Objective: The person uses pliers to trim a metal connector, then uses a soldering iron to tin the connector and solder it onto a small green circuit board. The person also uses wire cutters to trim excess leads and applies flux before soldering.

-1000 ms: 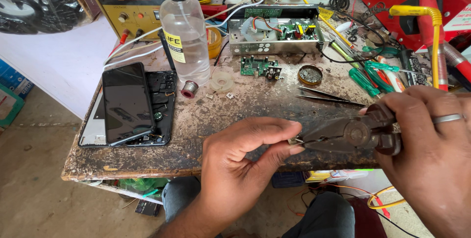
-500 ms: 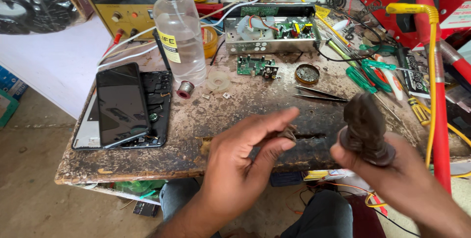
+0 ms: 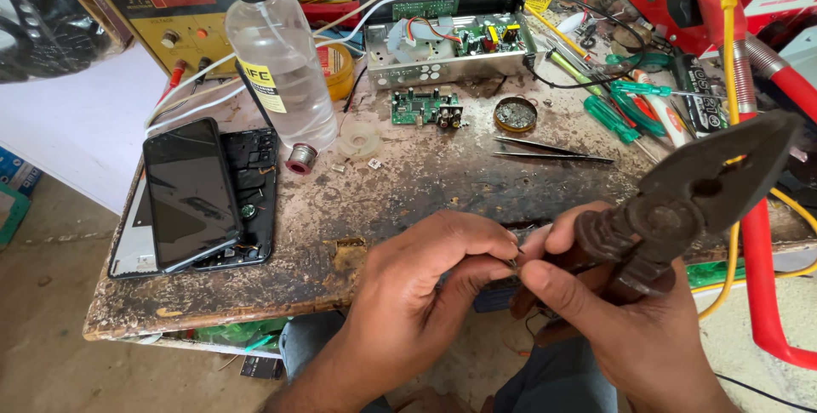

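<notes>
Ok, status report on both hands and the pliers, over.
Left hand pinching a small part with right fingertips. Right hand gripping rusty pliers, jaws up, slightly parted. Part too small to identify. Nothing between the hands.

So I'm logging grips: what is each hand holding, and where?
Right hand holds the rusty pliers by the handles, jaws up. Both hands' fingertips pinch a tiny part too small to identify; left hand holds nothing else.

The single head camera looks steeply down and forward from above the worn tabletop (image 3: 425, 200), close to its near edge, facing the equipment at the back.
</notes>
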A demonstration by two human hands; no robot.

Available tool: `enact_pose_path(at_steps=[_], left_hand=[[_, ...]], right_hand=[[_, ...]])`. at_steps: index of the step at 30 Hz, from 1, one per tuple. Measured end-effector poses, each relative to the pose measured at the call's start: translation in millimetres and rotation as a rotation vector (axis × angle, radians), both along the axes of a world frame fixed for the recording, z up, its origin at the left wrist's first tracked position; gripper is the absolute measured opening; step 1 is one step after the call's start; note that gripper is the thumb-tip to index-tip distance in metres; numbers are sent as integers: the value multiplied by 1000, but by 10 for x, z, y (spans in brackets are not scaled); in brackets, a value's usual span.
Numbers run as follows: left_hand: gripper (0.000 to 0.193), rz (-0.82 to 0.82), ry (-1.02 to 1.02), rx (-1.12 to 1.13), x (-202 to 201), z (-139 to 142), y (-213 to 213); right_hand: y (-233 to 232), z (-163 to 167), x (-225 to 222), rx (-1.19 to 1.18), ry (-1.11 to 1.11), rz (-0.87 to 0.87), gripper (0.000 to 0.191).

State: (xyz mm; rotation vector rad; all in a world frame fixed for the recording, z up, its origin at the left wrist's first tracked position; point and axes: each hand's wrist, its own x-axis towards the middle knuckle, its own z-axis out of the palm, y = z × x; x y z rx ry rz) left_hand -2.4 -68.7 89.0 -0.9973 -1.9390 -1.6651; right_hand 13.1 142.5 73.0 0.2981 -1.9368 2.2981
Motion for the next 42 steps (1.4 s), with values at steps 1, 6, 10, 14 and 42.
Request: enact_pose_path(at_steps=[1,6,10,14,42], left_hand=[[21,-1,2,2,-1,-3,6],[22,-5,-26,10,10,-12,25],[19,-27,-40,30,8,-38,1],[18,-66,-66,20,-19,-67,-33],[22,-85,-54,-13,0,-77,-98]], right_hand=[[4,0,4,27,-8,-10,27],[33,-14,21,13,-39,43,23],[37,-14,25,0,-2,55,21],[15,-8,28,77,32,-1,25],[-100,166,64,471,366,-120,21]])
